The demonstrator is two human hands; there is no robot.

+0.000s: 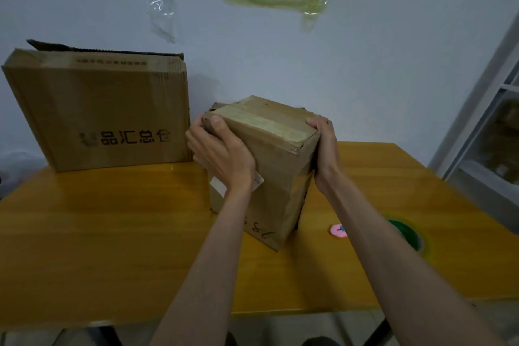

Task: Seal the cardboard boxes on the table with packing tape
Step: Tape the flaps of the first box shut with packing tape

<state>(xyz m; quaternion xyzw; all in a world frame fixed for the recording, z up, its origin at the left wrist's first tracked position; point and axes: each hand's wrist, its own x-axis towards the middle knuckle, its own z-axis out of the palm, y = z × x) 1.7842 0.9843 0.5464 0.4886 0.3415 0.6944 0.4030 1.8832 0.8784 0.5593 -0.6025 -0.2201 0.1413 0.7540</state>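
Head view: gripped small box [269, 154] at counter [112, 233] centre, left hand [222, 154] curled round its 9 o'clock side, thumb on top, right hand [323, 143] clasped at 3 o'clock. Stood tilted, taped on top. Big box [101, 109] at 10 o'clock against wall; tape roll [407, 236] at 4 o'clock.

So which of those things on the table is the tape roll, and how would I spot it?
Start at the yellow wooden table and go to its right side, past the small box held between the left hand and right hand. The tape roll lies flat there, partly hidden behind the right forearm. It is round and dark green, unlike the little pink object beside it.
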